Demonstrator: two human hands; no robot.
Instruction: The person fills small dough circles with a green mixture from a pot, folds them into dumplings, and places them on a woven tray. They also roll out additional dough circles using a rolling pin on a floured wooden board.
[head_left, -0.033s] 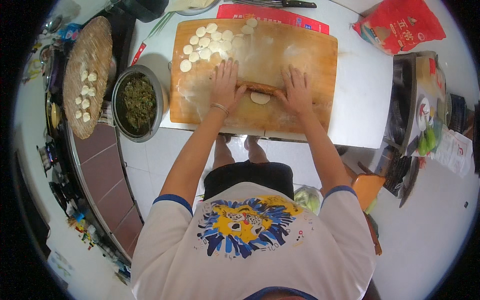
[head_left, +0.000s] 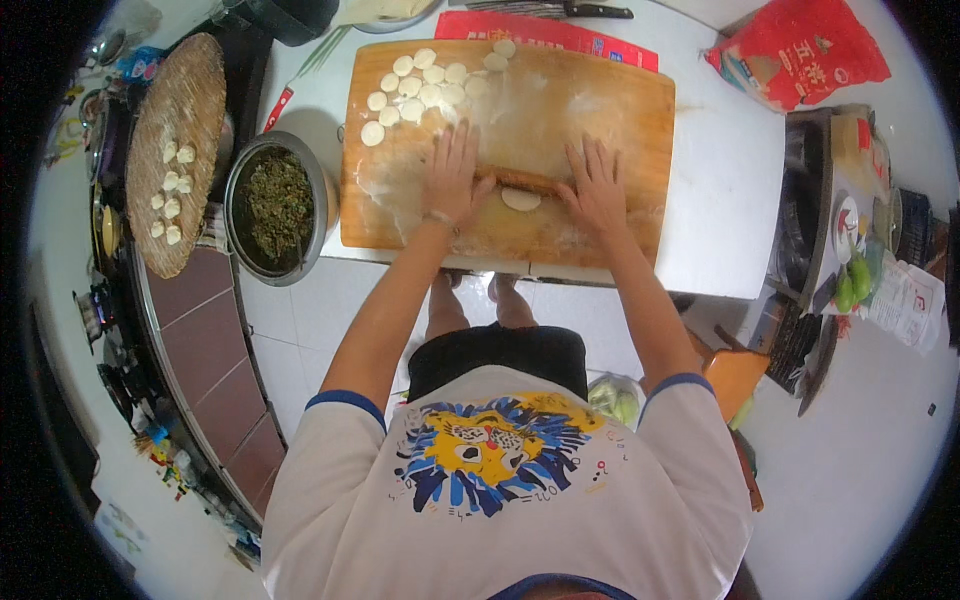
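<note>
A thin wooden rolling pin (head_left: pixel 520 181) lies across a floured wooden board (head_left: pixel 620 110). My left hand (head_left: pixel 452 175) presses flat on the pin's left end, fingers spread. My right hand (head_left: pixel 597 188) lies flat on its right end in the same way. A small round dough piece (head_left: pixel 521 200) sits on the board just under the pin, between my hands. Several round dough pieces (head_left: pixel 425 78) lie in rows at the board's far left corner.
A metal bowl of chopped green filling (head_left: pixel 277 205) stands left of the board. Further left is a round woven tray (head_left: pixel 180 120) with several dumplings. A red bag (head_left: pixel 800 50) and a knife (head_left: pixel 590 11) lie on the white table (head_left: pixel 730 190).
</note>
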